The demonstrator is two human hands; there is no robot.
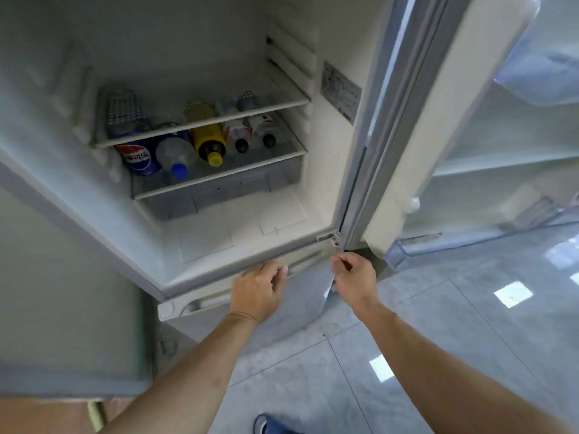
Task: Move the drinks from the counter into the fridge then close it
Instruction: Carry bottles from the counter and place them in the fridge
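Head view: drinks lie on the fridge shelf [219,180], Pepsi can [138,158] leftmost, so loading looks done. Left hand [257,289] and right hand [354,274] hang loosely curled, holding nothing; fridge door [423,126] still wide open.

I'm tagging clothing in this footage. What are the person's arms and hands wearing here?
Nothing visible: both forearms are bare, with no sleeves, gloves, watch or rings on the left hand or right hand. A faint crease line crosses the left wrist.
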